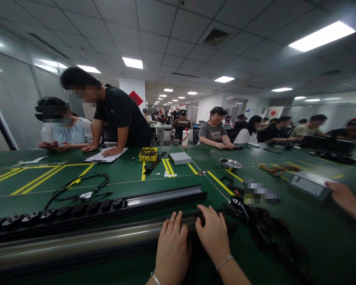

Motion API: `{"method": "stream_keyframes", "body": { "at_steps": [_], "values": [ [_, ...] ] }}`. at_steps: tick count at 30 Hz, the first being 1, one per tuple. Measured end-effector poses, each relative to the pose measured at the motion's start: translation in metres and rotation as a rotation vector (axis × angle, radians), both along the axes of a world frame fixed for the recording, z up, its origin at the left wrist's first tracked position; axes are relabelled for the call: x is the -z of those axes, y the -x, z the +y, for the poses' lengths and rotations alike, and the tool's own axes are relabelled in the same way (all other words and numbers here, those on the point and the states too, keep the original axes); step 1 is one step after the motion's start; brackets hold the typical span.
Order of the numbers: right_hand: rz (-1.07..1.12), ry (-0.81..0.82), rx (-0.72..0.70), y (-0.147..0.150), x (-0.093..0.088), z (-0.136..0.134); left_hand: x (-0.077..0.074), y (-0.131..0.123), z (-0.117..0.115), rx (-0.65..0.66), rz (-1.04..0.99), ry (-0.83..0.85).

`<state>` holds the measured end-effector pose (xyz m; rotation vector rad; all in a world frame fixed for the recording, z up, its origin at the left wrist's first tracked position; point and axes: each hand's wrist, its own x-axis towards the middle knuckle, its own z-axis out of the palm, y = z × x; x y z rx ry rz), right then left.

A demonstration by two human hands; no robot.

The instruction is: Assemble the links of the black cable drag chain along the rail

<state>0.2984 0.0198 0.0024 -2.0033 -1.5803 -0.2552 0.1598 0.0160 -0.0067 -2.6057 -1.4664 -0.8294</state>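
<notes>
A long black rail (127, 253) with a shiny greyish strip along its top lies across the near table. My left hand (172, 249) rests on it near its right end, fingers stretched over the top. Just to the right, my right hand (213, 234) curls its fingers and thumb around the dark end part of the rail. Its fingertips partly hide what lies beneath them. Behind the rail is a second black channel (166, 196), with a row of dark round parts (93, 208) in its left portion. A dark tangled chain of parts (269, 229) lies right of my hands.
On the green table (124, 178) are a black cable (102, 183), a yellow box (148, 154), a white box (180, 158), a metal bowl (230, 163) and bundled wires (279, 169). At right, another person's hand (345, 198) touches a grey metal box (310, 185). People sit and stand across the table.
</notes>
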Motion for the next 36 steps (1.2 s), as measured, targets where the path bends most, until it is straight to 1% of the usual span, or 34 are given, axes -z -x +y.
{"method": "stream_keyframes", "body": {
  "at_steps": [8,17,22,29,36],
  "values": [
    [0.006,-0.002,0.003,-0.003,0.004,0.004,0.001,0.0,0.0,-0.011,0.008,-0.015],
    [0.049,0.031,0.001,-0.011,-0.004,0.002,0.001,0.0,-0.002,-0.012,-0.014,-0.015],
    [0.018,0.016,0.037,-0.012,-0.001,0.001,0.001,-0.001,-0.003,-0.006,-0.024,-0.022],
    [0.021,-0.003,0.039,-0.012,0.002,0.001,0.003,-0.001,-0.001,-0.009,-0.007,-0.028],
    [0.04,0.003,0.035,-0.014,0.001,0.003,0.0,-0.001,-0.002,-0.021,-0.001,-0.037]
  ]
}}
